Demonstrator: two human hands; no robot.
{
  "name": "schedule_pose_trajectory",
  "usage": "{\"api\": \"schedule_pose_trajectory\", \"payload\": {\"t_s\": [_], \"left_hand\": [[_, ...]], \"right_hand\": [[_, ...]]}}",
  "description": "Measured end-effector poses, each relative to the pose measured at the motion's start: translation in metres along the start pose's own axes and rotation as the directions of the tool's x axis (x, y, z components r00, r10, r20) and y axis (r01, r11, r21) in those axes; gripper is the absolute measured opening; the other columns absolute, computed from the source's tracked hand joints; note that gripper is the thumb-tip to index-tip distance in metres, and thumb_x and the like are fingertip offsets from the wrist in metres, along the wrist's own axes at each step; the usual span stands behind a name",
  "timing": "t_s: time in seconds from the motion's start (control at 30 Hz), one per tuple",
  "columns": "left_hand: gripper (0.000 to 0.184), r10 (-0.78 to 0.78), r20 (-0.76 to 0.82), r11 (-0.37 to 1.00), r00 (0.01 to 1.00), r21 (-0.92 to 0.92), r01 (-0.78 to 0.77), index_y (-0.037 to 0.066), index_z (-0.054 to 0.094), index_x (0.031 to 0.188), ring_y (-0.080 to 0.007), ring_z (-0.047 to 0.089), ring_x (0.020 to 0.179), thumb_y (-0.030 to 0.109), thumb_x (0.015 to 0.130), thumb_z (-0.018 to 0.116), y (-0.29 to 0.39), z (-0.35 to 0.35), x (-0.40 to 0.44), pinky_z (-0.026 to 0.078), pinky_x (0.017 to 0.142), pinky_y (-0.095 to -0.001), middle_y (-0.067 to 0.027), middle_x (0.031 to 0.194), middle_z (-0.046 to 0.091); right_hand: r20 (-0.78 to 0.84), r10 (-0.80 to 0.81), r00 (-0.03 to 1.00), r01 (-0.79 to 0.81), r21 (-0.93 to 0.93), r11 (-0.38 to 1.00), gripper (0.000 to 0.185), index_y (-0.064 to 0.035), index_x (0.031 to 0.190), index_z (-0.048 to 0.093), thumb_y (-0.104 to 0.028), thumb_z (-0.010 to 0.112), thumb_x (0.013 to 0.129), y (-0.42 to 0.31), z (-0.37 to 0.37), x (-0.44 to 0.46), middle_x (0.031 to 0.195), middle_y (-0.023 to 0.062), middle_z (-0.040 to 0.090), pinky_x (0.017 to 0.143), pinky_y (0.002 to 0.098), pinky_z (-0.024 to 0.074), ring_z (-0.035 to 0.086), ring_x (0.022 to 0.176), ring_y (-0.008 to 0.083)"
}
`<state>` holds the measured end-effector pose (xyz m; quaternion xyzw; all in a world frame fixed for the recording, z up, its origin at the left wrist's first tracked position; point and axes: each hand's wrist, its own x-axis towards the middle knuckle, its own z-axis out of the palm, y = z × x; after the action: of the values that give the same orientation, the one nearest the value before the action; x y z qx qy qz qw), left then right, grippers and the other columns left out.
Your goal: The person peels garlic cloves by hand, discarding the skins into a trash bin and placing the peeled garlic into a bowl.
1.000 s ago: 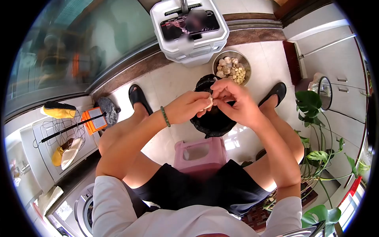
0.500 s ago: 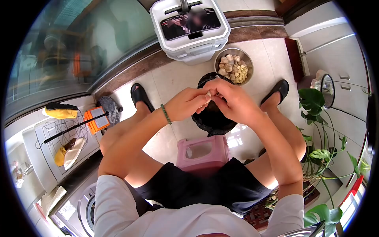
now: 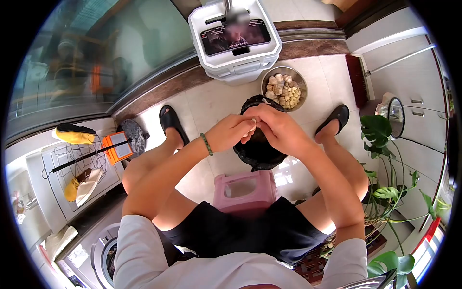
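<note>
Pale garlic (image 3: pixel 252 127) is clamped by left hand (image 3: pixel 230 133) and right hand (image 3: pixel 280 129) over crinkled plastic (image 3: pixel 255 159).

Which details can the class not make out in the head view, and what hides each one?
- Small pale piece: mostly covered by the fingers of the left hand and right hand.
- Contents of the black-lined round bin: dark, partly behind the hands.
- Caption on the black phone: too small.
- Lower layers in the round steel bowl: under the top bulbs and cloves.
- Space behind the tinted glass: blurred by reflections.
</note>
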<state>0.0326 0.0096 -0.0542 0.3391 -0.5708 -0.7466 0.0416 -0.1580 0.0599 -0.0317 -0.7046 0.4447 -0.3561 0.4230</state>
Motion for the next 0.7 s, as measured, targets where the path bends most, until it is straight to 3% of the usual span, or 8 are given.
{"api": "schedule_pose_trajectory", "payload": {"t_s": [0.07,0.23,0.3,0.43,0.7], "left_hand": [[0.03,-0.027,-0.009,0.996,1.0,-0.081,0.026,0.003,0.049,0.079,-0.0122,0.048,0.061,0.024,0.099,0.039,-0.001,0.001,-0.001,0.041,0.061,-0.0293,-0.002,0.071,0.049],[0.03,0.027,-0.001,0.998,1.0,-0.061,-0.027,0.004,0.047,0.078,-0.0126,0.047,0.061,0.024,0.099,0.039,0.005,-0.001,-0.001,0.04,0.061,-0.0288,-0.0018,0.071,0.048],[0.03,0.05,0.001,0.998,0.999,-0.034,-0.05,0.004,0.047,0.077,-0.0126,0.047,0.061,0.024,0.099,0.039,0.008,-0.004,-0.001,0.04,0.061,-0.0287,-0.0018,0.071,0.047],[0.031,0.039,-0.001,0.999,0.999,-0.037,-0.039,0.004,0.047,0.076,-0.0124,0.047,0.062,0.024,0.098,0.04,0.011,-0.007,0.0,0.04,0.061,-0.0285,-0.0018,0.071,0.047],[0.03,-0.005,0.004,0.999,1.0,-0.045,0.005,0.004,0.048,0.076,-0.0118,0.046,0.062,0.024,0.097,0.04,0.014,-0.009,-0.003,0.039,0.06,-0.0276,-0.0009,0.069,0.046]], "right_hand": [[0.0,-0.008,1.0,0.008,-0.021,1.0,0.044,-0.0093,0.113,0.053,0.015,0.052,0.076,0.001,0.002,0.0,0.098,0.0142,0.059,0.074,0.0383,0.0506,0.062,0.087,0.0349],[-0.028,0.041,0.999,-0.042,-0.032,0.999,0.043,-0.0087,0.114,0.053,0.014,0.054,0.078,0.0,0.004,-0.001,0.098,0.0136,0.059,0.074,0.0375,0.0511,0.063,0.087,0.0332],[-0.173,0.032,0.984,-0.028,0.026,0.999,0.04,-0.0074,0.114,0.054,0.013,0.057,0.08,0.002,0.006,-0.001,0.097,0.0124,0.059,0.071,0.0364,0.0515,0.064,0.083,0.0302],[-0.215,0.026,0.976,-0.008,0.085,0.996,0.036,-0.0061,0.112,0.055,0.011,0.06,0.081,0.008,0.007,-0.002,0.094,0.0106,0.061,0.066,0.0355,0.0513,0.063,0.079,0.0279],[-0.182,-0.163,0.97,0.127,-0.196,0.972,0.031,-0.0081,0.105,0.055,0.009,0.059,0.08,0.007,0.006,0.0,0.093,0.0099,0.063,0.064,0.0387,0.0507,0.063,0.08,0.0329]]}}
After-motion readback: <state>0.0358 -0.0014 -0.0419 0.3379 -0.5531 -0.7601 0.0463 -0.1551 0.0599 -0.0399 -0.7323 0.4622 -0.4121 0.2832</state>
